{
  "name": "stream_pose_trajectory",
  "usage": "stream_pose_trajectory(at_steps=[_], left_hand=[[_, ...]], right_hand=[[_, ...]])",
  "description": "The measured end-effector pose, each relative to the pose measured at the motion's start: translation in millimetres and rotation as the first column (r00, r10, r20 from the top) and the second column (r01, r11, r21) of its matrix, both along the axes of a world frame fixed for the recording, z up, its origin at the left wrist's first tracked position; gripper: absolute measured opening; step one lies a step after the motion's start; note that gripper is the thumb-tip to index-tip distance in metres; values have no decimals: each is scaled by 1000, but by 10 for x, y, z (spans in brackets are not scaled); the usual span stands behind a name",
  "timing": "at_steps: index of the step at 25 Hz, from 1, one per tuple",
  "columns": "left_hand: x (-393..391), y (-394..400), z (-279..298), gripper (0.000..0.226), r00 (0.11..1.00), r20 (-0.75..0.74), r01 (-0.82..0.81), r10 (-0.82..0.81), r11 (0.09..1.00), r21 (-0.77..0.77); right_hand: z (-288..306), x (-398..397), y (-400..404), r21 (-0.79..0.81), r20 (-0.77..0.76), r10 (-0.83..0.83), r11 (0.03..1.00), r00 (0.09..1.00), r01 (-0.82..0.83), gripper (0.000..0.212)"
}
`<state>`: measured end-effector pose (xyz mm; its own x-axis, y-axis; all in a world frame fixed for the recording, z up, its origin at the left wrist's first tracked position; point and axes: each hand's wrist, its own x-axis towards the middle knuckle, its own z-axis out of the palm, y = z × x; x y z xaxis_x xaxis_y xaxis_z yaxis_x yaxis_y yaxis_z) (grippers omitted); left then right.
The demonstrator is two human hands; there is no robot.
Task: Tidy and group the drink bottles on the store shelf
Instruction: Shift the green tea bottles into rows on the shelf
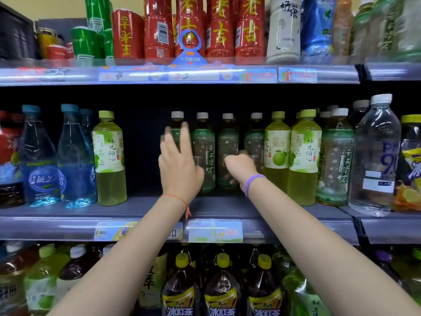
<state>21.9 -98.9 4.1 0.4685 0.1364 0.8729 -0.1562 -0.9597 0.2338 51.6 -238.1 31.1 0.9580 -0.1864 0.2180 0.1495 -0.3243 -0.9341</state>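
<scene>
On the middle shelf (141, 208) the upright dark green tea bottles with white caps (203, 156) stand far behind both hands: the left hand (178, 165) touches the leftmost with straight fingers (185, 135), while the right hand (240, 166), nearer the third bottle, curls round it.

Four tea bottles (202, 153) stand mid-shelf (68, 215) between pomelo drinks (109, 158), behind both hands.

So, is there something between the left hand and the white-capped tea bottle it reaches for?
Nothing visible. The left hand is open, its fingers spread right in front of the leftmost white-capped tea bottle; whether they touch it I cannot tell. The shelf space left of that bottle, up to the yellow-green bottle, holds no bottle.
</scene>
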Motion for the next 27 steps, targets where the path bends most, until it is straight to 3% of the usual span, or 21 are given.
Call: stream_pose_trajectory(at_steps=[3, 5, 8, 11, 14, 17, 19, 21, 24, 27], left_hand=[[67, 21, 33, 92, 994, 20, -109, 107, 954, 279], [137, 76, 41, 89, 983, -39, -153, 181, 912, 380], [206, 170, 48, 84, 974, -46, -181, 223, 880, 440], [243, 193, 77, 75, 966, -55, -203, 252, 874, 442], [262, 202, 79, 68, 982, 28, -178, 187, 864, 472], [364, 259, 45, 55, 990, 52, -133, 132, 731, 669], [435, 262, 115, 42, 991, 43, -115, 123, 671, 733], [487, 214, 214, 39, 989, 45, -126, 144, 631, 765], [620, 110, 316, 54, 963, -12, -142, 269, 547, 825], [600, 56, 336, 52, 955, -63, -122, 291, 576, 808]], right_hand=[[56, 78, 88, 106, -71, 70, 992, 995, -62, 41], [64, 74, 185, 75, -132, 150, 987, 980, -141, 33], [92, 150, 331, 85, -146, 150, 987, 978, -139, 29], [134, 318, 377, 155, -102, 20, 988, 995, -4, 39], [135, 355, 441, 244, -142, 134, 965, 981, -96, 34], [119, 425, 521, 246, -142, 217, 953, 966, -178, 31], [114, 533, 540, 92, -82, 195, 978, 977, -187, 33], [138, 648, 477, -186, 42, 10, 983, 999, -2, 41], [207, 836, 345, -493, 153, -200, 833, 968, 250, 45], [179, 1192, 217, -769, 5, -150, 631, 989, 100, 46]])
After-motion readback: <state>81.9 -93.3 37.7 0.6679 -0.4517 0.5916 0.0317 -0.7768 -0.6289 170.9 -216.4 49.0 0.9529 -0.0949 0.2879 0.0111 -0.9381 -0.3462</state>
